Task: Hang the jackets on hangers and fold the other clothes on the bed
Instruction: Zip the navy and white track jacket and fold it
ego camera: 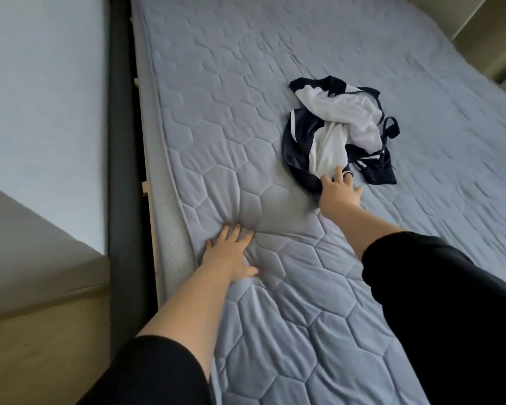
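Crumpled navy-and-white fabric garment [338, 127] lies mid grey quilted mattress [246, 83], unfolded. Right hand [338, 192], fingers spread, touches its near edge, no grasp yet. Left hand [230, 255] flat, pressing mattress. Judgement: folding not begun; no hangers in view

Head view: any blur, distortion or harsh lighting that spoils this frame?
Head view: soft even light, no glare; the wide-angle lens bows the mattress edge; the far right margin smears; the navy and white garment, left hand and right hand read clearly.
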A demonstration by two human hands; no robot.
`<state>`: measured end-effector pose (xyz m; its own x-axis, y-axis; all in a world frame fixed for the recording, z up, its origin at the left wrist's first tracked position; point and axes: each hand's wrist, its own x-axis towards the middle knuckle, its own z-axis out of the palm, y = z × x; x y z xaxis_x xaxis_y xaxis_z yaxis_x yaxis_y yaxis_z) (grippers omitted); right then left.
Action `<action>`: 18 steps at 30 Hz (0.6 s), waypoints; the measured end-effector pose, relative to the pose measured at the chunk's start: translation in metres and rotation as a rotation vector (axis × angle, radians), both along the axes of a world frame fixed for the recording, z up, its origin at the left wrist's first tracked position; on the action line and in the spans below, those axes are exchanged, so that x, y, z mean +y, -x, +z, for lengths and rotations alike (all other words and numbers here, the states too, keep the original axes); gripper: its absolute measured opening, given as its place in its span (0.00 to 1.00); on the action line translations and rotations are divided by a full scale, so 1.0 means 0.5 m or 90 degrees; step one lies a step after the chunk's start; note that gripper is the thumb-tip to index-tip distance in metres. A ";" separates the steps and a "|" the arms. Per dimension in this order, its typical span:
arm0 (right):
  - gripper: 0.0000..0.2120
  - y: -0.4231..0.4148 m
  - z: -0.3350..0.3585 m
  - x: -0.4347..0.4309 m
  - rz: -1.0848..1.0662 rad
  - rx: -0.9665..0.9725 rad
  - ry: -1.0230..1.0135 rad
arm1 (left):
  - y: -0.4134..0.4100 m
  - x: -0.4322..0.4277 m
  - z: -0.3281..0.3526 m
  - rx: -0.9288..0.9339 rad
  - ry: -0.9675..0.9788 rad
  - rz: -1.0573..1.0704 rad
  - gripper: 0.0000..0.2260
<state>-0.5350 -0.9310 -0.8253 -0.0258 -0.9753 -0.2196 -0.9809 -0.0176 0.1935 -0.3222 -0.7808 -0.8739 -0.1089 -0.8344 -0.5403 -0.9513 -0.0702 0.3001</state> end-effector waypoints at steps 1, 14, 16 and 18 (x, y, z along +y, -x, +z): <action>0.23 0.001 -0.008 -0.001 0.030 0.008 0.012 | -0.002 -0.002 -0.001 0.001 0.000 -0.004 0.42; 0.15 -0.054 0.069 0.281 0.084 -0.488 -0.266 | -0.006 0.031 0.086 0.134 0.045 0.100 0.46; 0.11 -0.044 0.078 0.349 0.037 -0.553 -0.344 | -0.001 0.040 0.117 0.204 0.092 0.097 0.47; 0.09 -0.028 0.085 0.394 0.000 -0.635 -0.422 | 0.009 0.048 0.151 0.236 0.123 0.060 0.45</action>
<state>-0.5209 -0.7339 -0.7829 0.4413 -0.6650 -0.6025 -0.6933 0.1735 -0.6994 -0.3265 -0.7569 -0.7986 -0.1847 -0.9319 -0.3123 -0.7689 -0.0609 0.6364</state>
